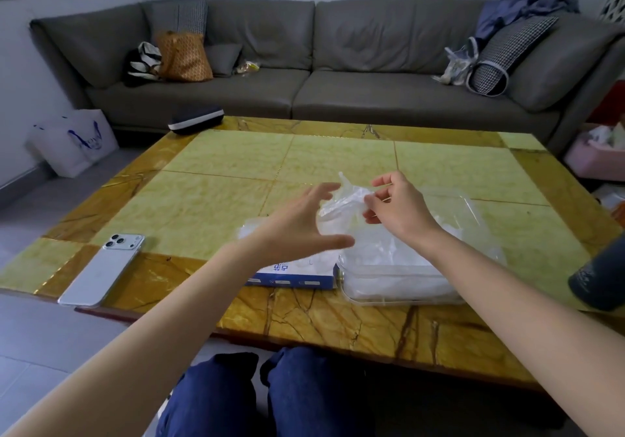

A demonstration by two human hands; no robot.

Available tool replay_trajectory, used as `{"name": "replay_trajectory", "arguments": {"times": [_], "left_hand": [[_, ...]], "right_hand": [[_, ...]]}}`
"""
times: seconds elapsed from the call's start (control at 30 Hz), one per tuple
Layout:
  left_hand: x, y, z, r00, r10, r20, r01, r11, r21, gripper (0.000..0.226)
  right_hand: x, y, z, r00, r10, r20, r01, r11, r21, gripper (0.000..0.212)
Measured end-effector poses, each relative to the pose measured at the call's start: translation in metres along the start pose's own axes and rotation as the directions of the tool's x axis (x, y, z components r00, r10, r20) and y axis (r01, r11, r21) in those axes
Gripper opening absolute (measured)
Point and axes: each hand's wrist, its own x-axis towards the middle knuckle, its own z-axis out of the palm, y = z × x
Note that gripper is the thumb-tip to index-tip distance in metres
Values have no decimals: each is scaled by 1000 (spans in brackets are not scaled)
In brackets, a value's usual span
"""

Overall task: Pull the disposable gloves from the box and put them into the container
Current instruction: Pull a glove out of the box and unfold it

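The right grip (402, 210) pinches a clear plastic glove (345, 196) over the left edge of the transparent container (406, 296), beside the glove box (294, 277) on the tabletop (203, 186). The left grip (297, 230) is spread wide, holding nothing. The film looks feather-light, limp and clingy; pinching an edge should suit.
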Motion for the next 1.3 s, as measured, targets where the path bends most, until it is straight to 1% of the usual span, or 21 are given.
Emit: {"name": "replay_trajectory", "arguments": {"times": [0.03,0.07,0.13,0.2,0.23,0.27,0.3,0.37,0.43,0.5,0.57,0.63,0.7,0.83,0.9,0.97,1.07,1.13,1.17,1.23,1.3], "left_hand": [[3,0,5,998,39,-57,-31,990,137,63],[6,-1,8,988,76,-133,-45,974,223,47],[12,0,7,964,82,-253,-33,981,193,20],[18,3,0,953,77,-292,-36,989,140,14],[19,6,-4,955,85,-285,-46,989,142,14],[21,10,-8,956,102,-275,-62,987,149,15],[22,14,-11,958,119,-259,-80,985,154,15],[25,21,-16,964,151,-219,-117,980,160,15],[26,26,-18,965,167,-202,-135,977,162,15],[26,28,-18,964,174,-203,-141,976,166,15],[24,29,-19,966,168,-199,-135,977,167,16],[23,25,-21,968,149,-201,-119,981,153,15],[25,21,-25,967,119,-224,-90,987,133,15],[39,18,-21,962,31,-271,-13,998,68,10],[48,24,-17,951,22,-309,-13,999,30,6],[57,33,-16,929,30,-368,-41,999,-22,10],[68,47,-14,868,130,-480,-156,988,-15,16],[71,50,-10,836,200,-511,-220,975,22,22],[72,49,-6,838,223,-498,-240,970,31,23],[70,41,5,872,265,-412,-253,964,84,24],[70,29,18,927,284,-244,-242,952,190,24]], "right_hand": [[0,1,0,1000,11,15,-11,1000,0,16],[-1,1,-2,999,18,33,-18,1000,-1,17],[-3,3,-6,998,9,67,-4,998,-64,20],[-6,6,-18,993,-65,102,94,944,-317,33],[-7,7,-24,984,-105,141,157,886,-435,45],[-10,7,-28,970,-152,192,230,831,-507,55],[-13,6,-31,948,-202,248,308,784,-540,64],[-18,2,-29,900,-303,313,432,710,-556,74],[-20,-2,-23,882,-378,282,471,708,-525,70],[-18,-1,-18,881,-432,193,469,748,-469,52],[-14,1,-18,894,-420,154,444,790,-423,28],[-9,7,-22,917,-365,162,399,817,-417,13],[-4,12,-28,928,-342,148,372,833,-410,10],[5,12,-45,953,-300,47,299,898,-324,14],[12,11,-57,928,-364,-76,311,871,-380,13],[16,6,-70,875,-440,-200,333,849,-409,10],[15,1,-88,748,-583,-317,431,790,-437,18],[11,6,-96,674,-676,-299,501,715,-488,20],[9,13,-98,663,-701,-262,518,682,-515,21],[5,28,-98,681,-716,-151,543,633,-552,23],[1,48,-95,737,-675,-16,542,605,-583,29]]}}
